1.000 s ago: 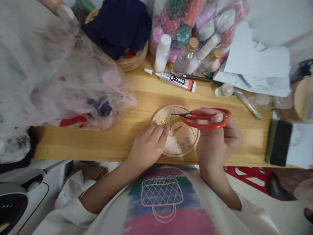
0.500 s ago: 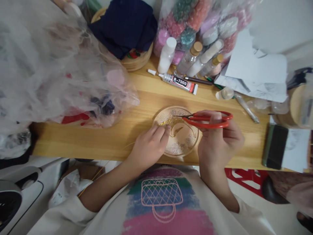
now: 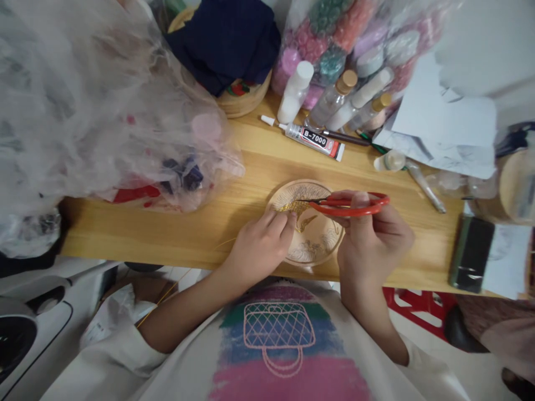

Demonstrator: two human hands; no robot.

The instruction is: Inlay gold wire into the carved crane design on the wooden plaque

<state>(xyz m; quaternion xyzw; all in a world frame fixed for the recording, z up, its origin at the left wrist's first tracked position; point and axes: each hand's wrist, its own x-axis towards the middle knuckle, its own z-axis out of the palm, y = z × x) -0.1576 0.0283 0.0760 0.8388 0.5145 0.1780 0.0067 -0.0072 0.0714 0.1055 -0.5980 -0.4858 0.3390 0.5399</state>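
A round wooden disc (image 3: 320, 242) with line drawings and a gold wire figure (image 3: 301, 220) lies near the table's front edge. My left hand (image 3: 265, 239) rests on its left side, fingers pressed together at the gold wire; whatever is between the fingertips is too small to tell. In my right hand (image 3: 370, 236) are red-handled scissors (image 3: 349, 205), with their dark, narrow tips over the gold figure. A thin gold strand trails to the left from beneath my left hand.
Behind the disc lie a B-7000 glue tube (image 3: 315, 141) and small bottles (image 3: 296, 92). A large plastic bag (image 3: 125, 111) covers the left side. At the right are papers (image 3: 447, 122) and a dark phone (image 3: 472, 253).
The scissors' handles have come closer together, and their tips remain over the gold figure. The view has shifted slightly. My left hand keeps its place on the disc.
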